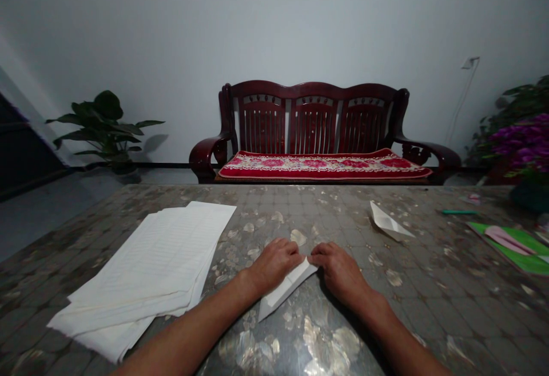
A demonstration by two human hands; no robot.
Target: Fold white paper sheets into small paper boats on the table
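Observation:
A folded piece of white paper (285, 290) lies slanted on the patterned table (326, 330), its pointed lower end toward the front left. My left hand (277, 263) is closed on its upper left edge, with the thumb near the top corner. At that same corner, my right hand (338, 267) pinches the paper's right tip. The two thumbs are close together, a small gap between them. Behind and to the right of my right hand stands a second folded white paper (390, 223), untouched.
A stack of white sheets (150, 262) covers the table's left side. At the right are a teal pen (460, 212), a green sheet (510, 247) with a pink piece on it, and purple flowers (523, 142). A wooden bench (313, 119) stands beyond the table.

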